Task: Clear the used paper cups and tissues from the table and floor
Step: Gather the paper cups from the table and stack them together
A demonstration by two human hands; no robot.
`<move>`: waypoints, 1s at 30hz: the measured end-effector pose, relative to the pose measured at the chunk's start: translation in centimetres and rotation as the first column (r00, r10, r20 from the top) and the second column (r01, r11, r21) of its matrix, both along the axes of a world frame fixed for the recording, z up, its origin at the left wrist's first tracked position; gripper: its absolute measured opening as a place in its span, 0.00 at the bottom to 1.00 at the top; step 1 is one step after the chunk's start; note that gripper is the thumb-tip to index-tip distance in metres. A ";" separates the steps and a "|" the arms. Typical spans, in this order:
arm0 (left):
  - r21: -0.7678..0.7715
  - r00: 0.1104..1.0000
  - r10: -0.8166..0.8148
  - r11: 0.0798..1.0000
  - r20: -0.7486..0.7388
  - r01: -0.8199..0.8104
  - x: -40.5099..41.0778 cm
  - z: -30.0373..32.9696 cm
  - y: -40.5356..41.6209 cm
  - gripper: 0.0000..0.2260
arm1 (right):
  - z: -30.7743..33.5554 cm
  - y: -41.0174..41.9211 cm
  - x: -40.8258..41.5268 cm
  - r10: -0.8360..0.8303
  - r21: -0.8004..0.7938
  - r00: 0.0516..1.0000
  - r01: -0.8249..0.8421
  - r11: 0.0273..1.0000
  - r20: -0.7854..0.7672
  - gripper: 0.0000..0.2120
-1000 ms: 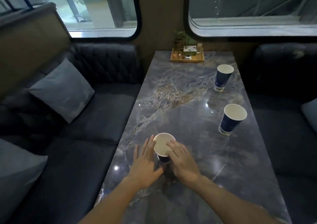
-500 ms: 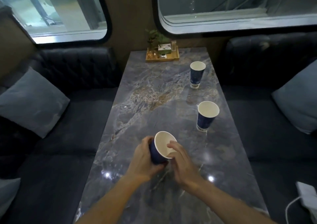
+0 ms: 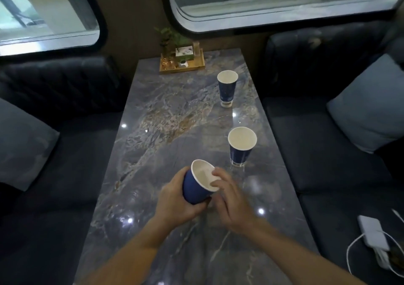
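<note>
Cup (image 3: pixel 197 185), blue paper with a white inside, sits tilted above the near middle of the table (image 3: pixel 166 131), its mouth turned up and away from the person. The left hand (image 3: pixel 177 199) wraps its blue wall from below and clamps it; the right hand (image 3: pixel 229 199) is at the rim with fingertips (image 3: pixel 215 183) curled over the lip into the mouth. Something pale lies inside, too blurred to name. The cup's base is hidden behind the left hand.

Two more blue paper cups stand upright along the table's right side: the middle cup (image 3: pixel 240 149) just beyond the hands, the far cup (image 3: pixel 227 88) farther back, both close to the right edge. Each carries a pale band near its foot; any print there is unreadable. The left half of the marble top lies open. At the far end a wooden tray (image 3: pixel 182 67) holds a small plant and a box whose label cannot be read.

Dark sofas flank the table, with grey cushions cut off at both frame edges. On the right seat a white charger (image 3: pixel 373 233) with its cable lies near the corner.
</note>
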State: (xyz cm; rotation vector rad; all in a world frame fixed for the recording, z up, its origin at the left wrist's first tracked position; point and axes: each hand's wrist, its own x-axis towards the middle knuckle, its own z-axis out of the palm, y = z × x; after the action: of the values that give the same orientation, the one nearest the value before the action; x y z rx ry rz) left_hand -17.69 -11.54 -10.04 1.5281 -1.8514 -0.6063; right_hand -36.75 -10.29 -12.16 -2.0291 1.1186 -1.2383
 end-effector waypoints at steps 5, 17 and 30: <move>0.033 1.000 0.015 0.999 0.021 -0.015 -0.5 -0.6 -0.9 0.40 | 0.9 -4.4 -3.4 -0.239 -0.077 0.955 0.229 0.970 -0.175 0.20; 0.129 0.998 0.022 0.991 0.057 -0.030 -0.1 -1.4 -0.8 0.40 | 1.0 -16.1 -5.3 -0.110 0.097 0.545 0.337 0.936 -0.831 0.31; 0.185 0.996 0.061 0.980 0.057 -0.071 0.9 -2.2 1.3 0.36 | -0.3 -16.2 -4.8 -0.239 0.038 0.540 0.452 0.891 -0.807 0.22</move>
State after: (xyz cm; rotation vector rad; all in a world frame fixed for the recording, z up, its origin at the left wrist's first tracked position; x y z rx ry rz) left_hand -16.78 -10.29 -12.29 1.7347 -1.8157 -0.7330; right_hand -41.58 -26.48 -12.41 -2.2499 2.0601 -0.2160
